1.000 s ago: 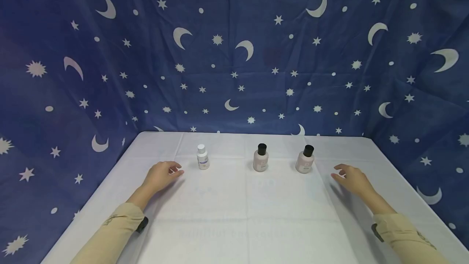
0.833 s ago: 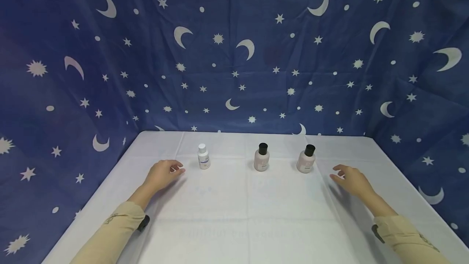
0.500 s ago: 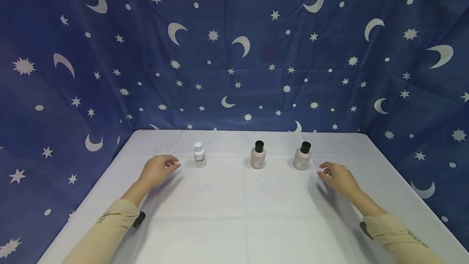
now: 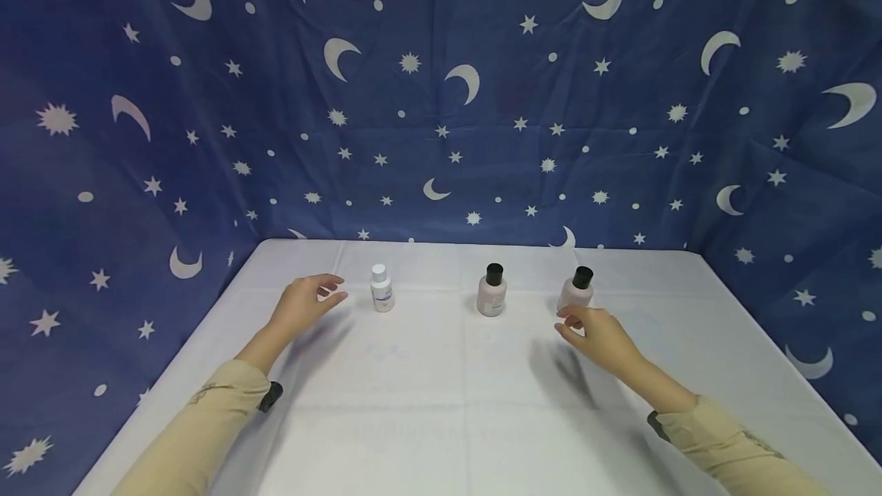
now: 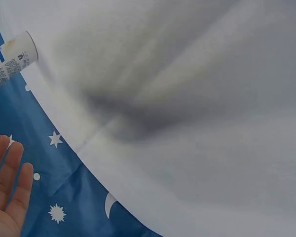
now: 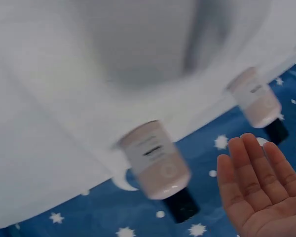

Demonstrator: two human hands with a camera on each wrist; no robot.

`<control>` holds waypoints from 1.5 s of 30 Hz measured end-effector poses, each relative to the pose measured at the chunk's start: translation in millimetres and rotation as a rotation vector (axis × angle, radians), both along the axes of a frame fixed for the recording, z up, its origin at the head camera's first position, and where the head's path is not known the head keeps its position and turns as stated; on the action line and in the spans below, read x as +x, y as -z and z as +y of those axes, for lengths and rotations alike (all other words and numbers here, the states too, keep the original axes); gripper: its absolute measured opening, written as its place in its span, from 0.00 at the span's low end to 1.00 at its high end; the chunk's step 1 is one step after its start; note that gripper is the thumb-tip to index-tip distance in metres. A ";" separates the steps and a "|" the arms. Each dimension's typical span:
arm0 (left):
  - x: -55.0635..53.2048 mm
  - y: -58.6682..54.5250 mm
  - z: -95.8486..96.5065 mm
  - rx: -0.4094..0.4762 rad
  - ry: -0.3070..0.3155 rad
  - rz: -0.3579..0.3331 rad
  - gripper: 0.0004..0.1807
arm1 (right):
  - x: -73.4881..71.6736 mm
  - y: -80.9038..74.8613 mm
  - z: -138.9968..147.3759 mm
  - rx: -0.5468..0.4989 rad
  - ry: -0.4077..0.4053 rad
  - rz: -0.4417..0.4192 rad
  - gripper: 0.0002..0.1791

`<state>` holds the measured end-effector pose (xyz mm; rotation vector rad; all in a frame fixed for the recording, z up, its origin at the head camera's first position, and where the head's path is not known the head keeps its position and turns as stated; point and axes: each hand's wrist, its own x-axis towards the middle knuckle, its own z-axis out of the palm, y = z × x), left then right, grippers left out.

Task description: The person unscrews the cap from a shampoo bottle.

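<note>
A small white bottle (image 4: 382, 291) with a white cap stands upright at the left of the table. My left hand (image 4: 303, 305) hovers just left of it, fingers relaxed and holding nothing. Two pale pink bottles with black caps stand to the right, a middle pink bottle (image 4: 491, 293) and a right pink bottle (image 4: 576, 289). In the head view my right hand (image 4: 598, 337) is in front of the right pink bottle, overlapping its base, with nothing in its fingers. The right wrist view shows the right hand's straight fingers (image 6: 254, 173) beside both pink bottles.
A white cloth (image 4: 427, 373) with fold lines covers the table. Behind and at both sides hangs a dark blue curtain (image 4: 386, 98) printed with moons and stars. Beige sleeves (image 4: 200, 435) cover both forearms, and a dark band (image 4: 271, 396) shows at the left cuff.
My right hand has moved left, from beside the right pink bottle to in front of it. The left hand has stayed beside the white bottle, its thumb and fingers slightly farther apart.
</note>
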<state>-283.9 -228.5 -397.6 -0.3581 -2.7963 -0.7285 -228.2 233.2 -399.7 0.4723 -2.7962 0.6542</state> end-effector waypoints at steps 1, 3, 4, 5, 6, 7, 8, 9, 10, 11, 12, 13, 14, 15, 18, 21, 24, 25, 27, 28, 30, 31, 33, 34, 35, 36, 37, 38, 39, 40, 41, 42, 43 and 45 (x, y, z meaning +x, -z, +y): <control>-0.6 -0.5 0.7 0.001 0.001 0.003 0.18 | 0.8 -1.5 -4.6 -0.009 -0.006 -0.004 0.11; -1.7 -1.6 2.0 0.005 0.006 0.013 0.18 | 1.2 -4.2 -13.4 -0.034 -0.018 -0.021 0.10; -2.1 -2.5 2.6 0.006 0.012 0.017 0.18 | 1.2 -5.2 -17.8 -0.048 -0.025 -0.029 0.10; -3.2 -3.0 3.2 0.005 0.019 0.021 0.19 | 0.9 -6.2 -21.9 -0.061 -0.031 -0.038 0.10; -4.2 -3.7 4.0 0.003 0.025 0.023 0.19 | 0.5 -7.1 -25.9 -0.078 -0.039 -0.045 0.10; -4.9 -4.5 4.9 0.005 0.029 0.022 0.19 | 0.2 -7.6 -29.5 -0.088 -0.048 -0.050 0.10; -5.7 -5.5 5.8 0.004 0.033 0.020 0.19 | -0.3 -7.9 -33.2 -0.095 -0.058 -0.051 0.10; -6.8 -6.5 6.7 0.000 0.034 0.018 0.20 | -0.7 -8.1 -36.9 -0.098 -0.070 -0.053 0.10; -8.0 -7.7 7.7 -0.003 0.036 0.019 0.20 | -0.9 -8.5 -40.5 -0.099 -0.083 -0.055 0.10; -9.2 -8.9 8.8 -0.006 0.034 0.021 0.20 | -1.0 -9.1 -44.1 -0.099 -0.094 -0.058 0.10; -10.2 -10.4 10.1 -0.008 0.031 0.025 0.20 | -1.1 -9.4 -47.5 -0.099 -0.106 -0.058 0.10; -11.0 -12.1 11.5 -0.007 0.028 0.031 0.20 | -1.1 -9.7 -51.0 -0.098 -0.115 -0.058 0.10; -11.9 -13.6 13.3 -0.006 0.026 0.039 0.20 | -1.1 -10.0 -54.4 -0.102 -0.125 -0.057 0.10; -12.7 -15.1 15.2 -0.004 0.023 0.045 0.19 | -1.0 -10.2 -57.4 -0.107 -0.137 -0.056 0.09; -14.2 -19.6 22.6 0.003 0.034 0.038 0.20 | -0.5 -11.3 -66.5 -0.125 -0.186 -0.062 0.10; -15.4 -22.6 29.9 0.002 0.051 0.013 0.21 | 0.3 -13.2 -75.6 -0.153 -0.222 -0.079 0.10; -16.9 -25.9 34.3 -0.006 0.054 0.011 0.22 | -1.3 -15.7 -85.8 -0.190 -0.237 -0.088 0.11; -17.5 -27.3 34.9 -0.007 0.050 0.015 0.22 | -2.5 -16.6 -89.4 -0.199 -0.243 -0.089 0.11; -19.0 -29.9 35.3 -0.004 0.044 0.022 0.22 | -5.0 -18.4 -96.5 -0.216 -0.260 -0.098 0.12; -19.8 -31.2 35.3 -0.001 0.042 0.022 0.22 | -6.2 -19.1 -99.8 -0.226 -0.271 -0.105 0.12; -21.7 -32.9 35.5 0.005 0.044 0.014 0.22 | -8.2 -20.6 -106.2 -0.244 -0.297 -0.127 0.13; -22.4 -32.8 36.3 0.013 0.048 0.007 0.22 | -8.5 -20.6 -108.8 -0.252 -0.310 -0.140 0.13; -24.2 -32.1 38.5 0.024 0.059 -0.004 0.21 | -9.2 -20.2 -113.7 -0.273 -0.334 -0.162 0.14; -25.3 -31.9 39.8 0.030 0.064 -0.006 0.21 | -9.8 -19.7 -116.1 -0.280 -0.344 -0.169 0.14; -26.4 -31.6 41.0 0.035 0.070 -0.004 0.21 | -10.6 -19.3 -118.6 -0.289 -0.352 -0.176 0.14; -27.8 -31.4 42.2 0.044 0.073 0.000 0.21 | -11.8 -18.6 -121.4 -0.295 -0.357 -0.179 0.14; -29.0 -31.3 43.1 0.051 0.072 0.002 0.21 | -13.2 -17.8 -124.3 -0.303 -0.358 -0.180 0.14; -30.0 -31.3 43.7 0.056 0.069 0.006 0.21 | -14.9 -16.9 -127.2 -0.309 -0.365 -0.177 0.14; -31.1 -31.0 44.2 0.070 0.069 0.009 0.21 | -17.2 -16.1 -130.9 -0.316 -0.371 -0.176 0.14; -32.2 -30.6 44.5 0.084 0.067 0.010 0.21 | -19.5 -15.1 -134.8 -0.321 -0.376 -0.176 0.14; -32.7 -30.4 44.9 0.102 0.065 0.007 0.21 | -22.0 -14.0 -138.4 -0.329 -0.380 -0.179 0.14; -33.2 -29.9 45.4 0.120 0.064 -0.001 0.21 | -24.5 -12.8 -142.2 -0.335 -0.382 -0.183 0.14; -33.6 -28.8 46.0 0.131 0.066 -0.007 0.21 | -26.8 -11.8 -145.7 -0.344 -0.383 -0.191 0.15; -34.2 -26.3 48.4 0.155 0.079 -0.022 0.21 | -31.0 -9.4 -152.1 -0.357 -0.380 -0.204 0.15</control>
